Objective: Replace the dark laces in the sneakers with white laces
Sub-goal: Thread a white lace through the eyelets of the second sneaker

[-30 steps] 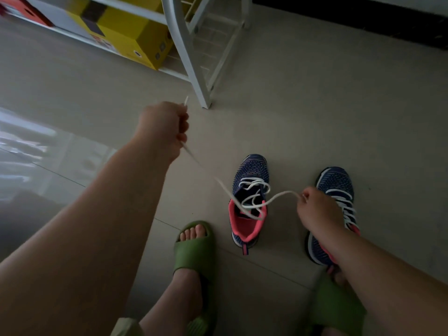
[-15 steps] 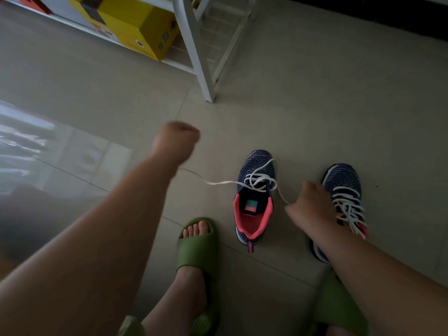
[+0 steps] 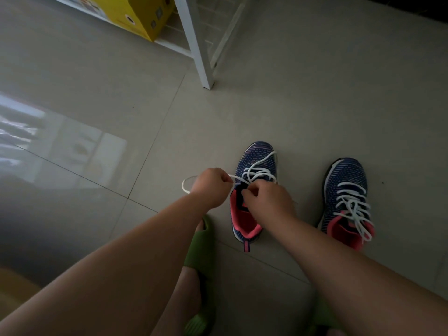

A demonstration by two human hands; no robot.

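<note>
The right hand (image 3: 266, 202) covers the near sneaker's (image 3: 244, 221) tongue and upper eyelets, so its fingertips' hold on the white lace (image 3: 257, 170) stays unclear. Far beyond both hands, the yellow box (image 3: 135, 18) is cropped.

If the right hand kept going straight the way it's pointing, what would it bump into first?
Probably the loose white lace on the near sneaker, since the right hand hovers over its tongue, knuckles toward the toe. Depth is hard to judge from above.
</note>
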